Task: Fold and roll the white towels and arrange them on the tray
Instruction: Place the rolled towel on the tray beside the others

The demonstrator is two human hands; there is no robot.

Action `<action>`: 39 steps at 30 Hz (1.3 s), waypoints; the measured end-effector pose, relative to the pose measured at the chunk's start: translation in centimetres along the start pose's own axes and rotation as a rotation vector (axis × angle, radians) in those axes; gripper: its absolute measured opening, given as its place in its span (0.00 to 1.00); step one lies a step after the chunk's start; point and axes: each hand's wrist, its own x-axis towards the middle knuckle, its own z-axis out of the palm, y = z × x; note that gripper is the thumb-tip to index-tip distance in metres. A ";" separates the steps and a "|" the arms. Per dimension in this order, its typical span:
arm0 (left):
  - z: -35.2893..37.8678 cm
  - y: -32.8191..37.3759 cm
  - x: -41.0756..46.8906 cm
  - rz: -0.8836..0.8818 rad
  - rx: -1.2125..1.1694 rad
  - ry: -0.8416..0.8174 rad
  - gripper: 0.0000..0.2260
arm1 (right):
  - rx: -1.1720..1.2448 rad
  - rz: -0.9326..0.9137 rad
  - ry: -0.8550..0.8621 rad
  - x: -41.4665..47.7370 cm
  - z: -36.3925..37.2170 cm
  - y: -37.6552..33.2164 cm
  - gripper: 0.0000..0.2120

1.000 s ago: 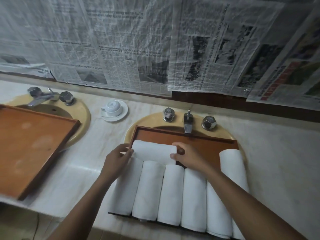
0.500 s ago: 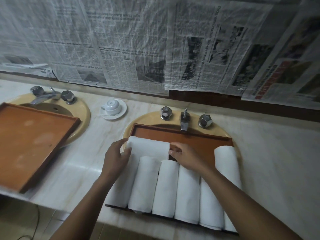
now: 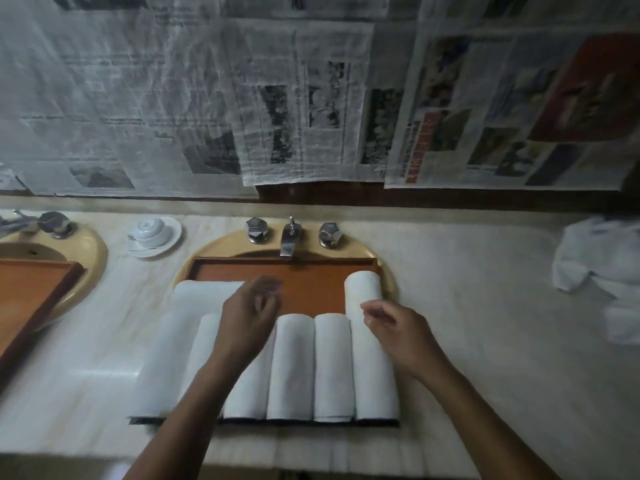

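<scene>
With left hand (image 3: 247,317) and right hand (image 3: 398,329) hovering empty, fingers (image 3: 375,311) loosely curled, above rolled towels (image 3: 294,365) on wooden tray (image 3: 304,278), fetch next from crumpled towels (image 3: 595,268) well right of fingers, roll tight, seat beside crosswise roll (image 3: 204,292) just left of fingers.

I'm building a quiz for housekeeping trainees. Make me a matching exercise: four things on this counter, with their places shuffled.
1 cup
2 crumpled cloth
3 tap
4 spare tray

A far right of the counter
B over the left basin
C on a saucer between the basins
D between two knobs, behind the towels

Pairs: 1-C, 2-A, 3-D, 4-B
</scene>
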 end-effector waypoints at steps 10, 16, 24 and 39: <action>16.5 15.3 -6.0 0.160 -0.177 -0.242 0.09 | 0.063 0.012 0.221 -11.4 -16.0 11.3 0.08; 25.7 23.5 -9.0 0.248 -0.183 -0.396 0.09 | 0.071 0.093 0.352 -16.0 -24.8 17.3 0.07; 35.1 30.5 -8.6 0.297 -0.217 -0.557 0.11 | -0.064 0.221 0.606 -14.2 -34.1 25.3 0.07; 50.0 35.6 -1.0 0.294 -0.185 -0.657 0.13 | -0.336 0.616 0.697 2.8 -47.3 39.2 0.22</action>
